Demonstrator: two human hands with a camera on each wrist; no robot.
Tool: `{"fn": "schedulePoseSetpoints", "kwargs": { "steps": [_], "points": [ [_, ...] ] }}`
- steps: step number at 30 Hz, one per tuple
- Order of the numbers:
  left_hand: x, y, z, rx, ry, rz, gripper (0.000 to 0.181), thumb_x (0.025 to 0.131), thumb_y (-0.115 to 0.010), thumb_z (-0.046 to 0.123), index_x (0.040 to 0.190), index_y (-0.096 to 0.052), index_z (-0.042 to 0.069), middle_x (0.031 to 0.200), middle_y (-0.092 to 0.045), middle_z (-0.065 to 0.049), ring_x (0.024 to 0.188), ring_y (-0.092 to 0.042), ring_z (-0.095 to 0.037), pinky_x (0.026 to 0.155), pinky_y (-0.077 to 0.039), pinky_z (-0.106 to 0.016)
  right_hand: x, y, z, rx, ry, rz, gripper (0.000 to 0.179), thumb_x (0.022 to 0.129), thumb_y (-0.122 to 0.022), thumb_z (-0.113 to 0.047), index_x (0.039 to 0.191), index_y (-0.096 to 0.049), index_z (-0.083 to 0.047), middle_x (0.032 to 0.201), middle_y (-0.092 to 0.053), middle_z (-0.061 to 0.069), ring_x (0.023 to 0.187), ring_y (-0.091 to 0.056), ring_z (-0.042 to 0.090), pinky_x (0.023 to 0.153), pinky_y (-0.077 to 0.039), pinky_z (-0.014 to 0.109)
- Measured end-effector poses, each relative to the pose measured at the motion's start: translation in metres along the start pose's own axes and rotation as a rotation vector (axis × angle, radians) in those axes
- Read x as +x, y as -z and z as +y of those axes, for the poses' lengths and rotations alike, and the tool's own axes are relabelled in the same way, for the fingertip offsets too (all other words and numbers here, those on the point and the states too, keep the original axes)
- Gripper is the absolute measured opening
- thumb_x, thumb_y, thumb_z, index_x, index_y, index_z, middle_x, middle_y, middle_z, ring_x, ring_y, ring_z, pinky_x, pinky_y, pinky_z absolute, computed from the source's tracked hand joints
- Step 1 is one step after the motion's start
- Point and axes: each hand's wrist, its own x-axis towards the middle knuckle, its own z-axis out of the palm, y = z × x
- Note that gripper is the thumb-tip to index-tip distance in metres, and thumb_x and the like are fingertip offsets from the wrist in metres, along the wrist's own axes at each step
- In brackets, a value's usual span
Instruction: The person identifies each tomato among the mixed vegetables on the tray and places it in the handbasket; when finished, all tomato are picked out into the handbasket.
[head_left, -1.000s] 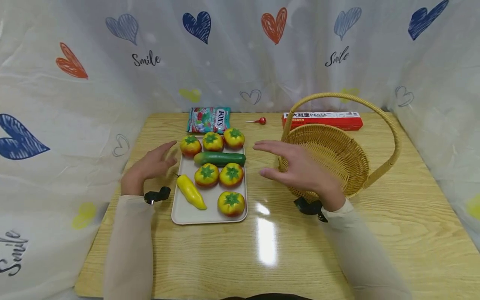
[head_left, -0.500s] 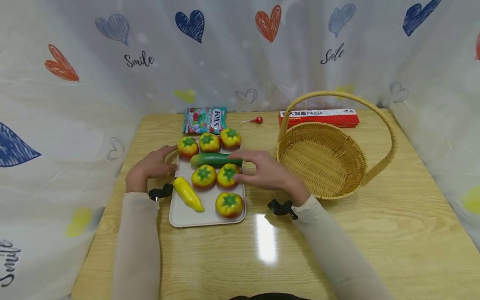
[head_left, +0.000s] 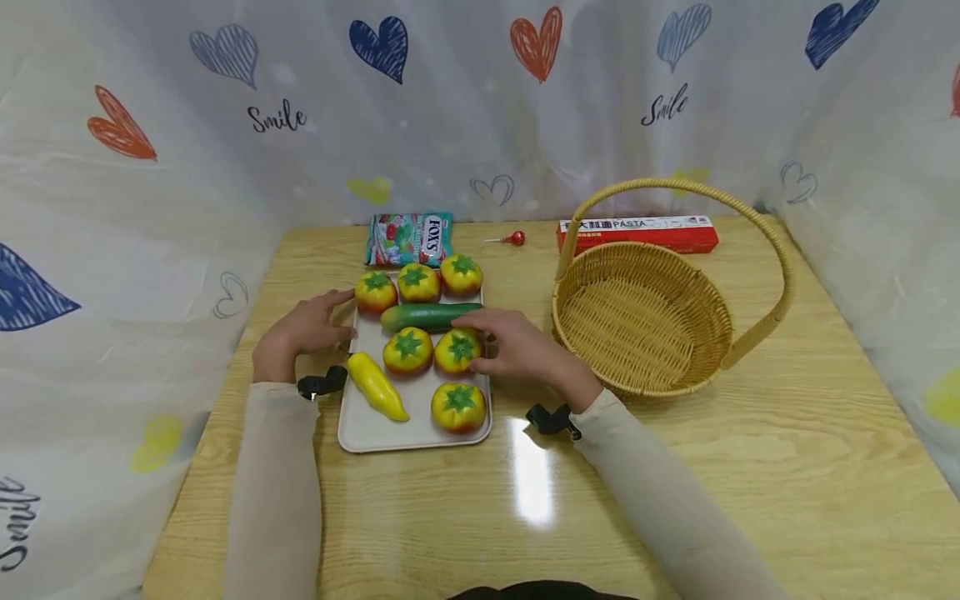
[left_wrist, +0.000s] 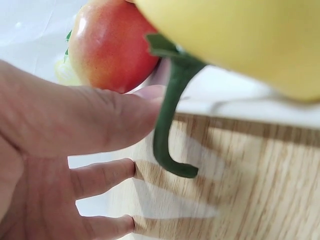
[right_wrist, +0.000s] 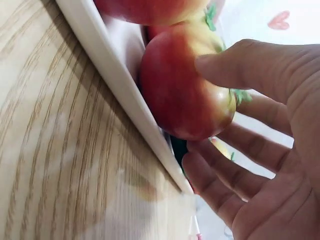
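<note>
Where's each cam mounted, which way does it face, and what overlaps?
Head: worn on the head, facing forward and down at the tray, basket and curtain; left hand, right hand and both sleeves show.
Left wrist: worn there, facing the pepper and its stem; only the left hand shows.
Right wrist: worn there, facing the tomato the right hand is curled round; only the right hand shows.
Shared: head and left wrist, the pepper; head and right wrist, that tomato.
</note>
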Motion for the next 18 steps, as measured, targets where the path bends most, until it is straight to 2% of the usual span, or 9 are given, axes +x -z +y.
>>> {"fn": "schedulePoseSetpoints", "kwargs": {
  "steps": [4, 10, 18],
  "points": [
    [-0.0009, 0.0011, -0.0016, 0.001, -0.003, 0.006, 0.081, 0.107, -0.068, 0.03, 0.173, -0.028, 0.006, 0.178, -0.019, -0.034, 0.163, -0.016, -0.061, 0.13, -0.017, -0.078, 0.0005, 0.001, -0.0006, -0.014, -0.012, -0.001, 0.067, 0.093, -0.089, -0.024, 0.153, -0.064, -0.009, 0.153, -0.066, 0.011, 0.132, -0.065, 0.028, 0.114, -0.056, 0.046],
    [0.0002, 0.001, -0.0023, 0.002, 0.009, 0.003, 0.082, 0.107, -0.07, 0.031, 0.173, -0.028, 0.007, 0.177, -0.018, -0.035, 0.162, -0.019, -0.061, 0.13, -0.021, -0.076, -0.0001, -0.0006, -0.0003, 0.011, 0.012, -0.019, 0.066, 0.093, -0.089, -0.022, 0.153, -0.063, -0.008, 0.149, -0.067, 0.011, 0.13, -0.065, 0.026, 0.115, -0.056, 0.045],
    [0.0037, -0.0006, -0.0033, 0.002, 0.014, 0.012, 0.082, 0.106, -0.071, 0.032, 0.173, -0.029, 0.008, 0.177, -0.02, -0.034, 0.162, -0.02, -0.06, 0.129, -0.024, -0.076, -0.0001, -0.0005, -0.0006, 0.019, 0.004, -0.003, 0.062, 0.093, -0.09, -0.027, 0.149, -0.067, -0.013, 0.146, -0.067, 0.007, 0.127, -0.066, 0.023, 0.106, -0.06, 0.041]
  ]
}}
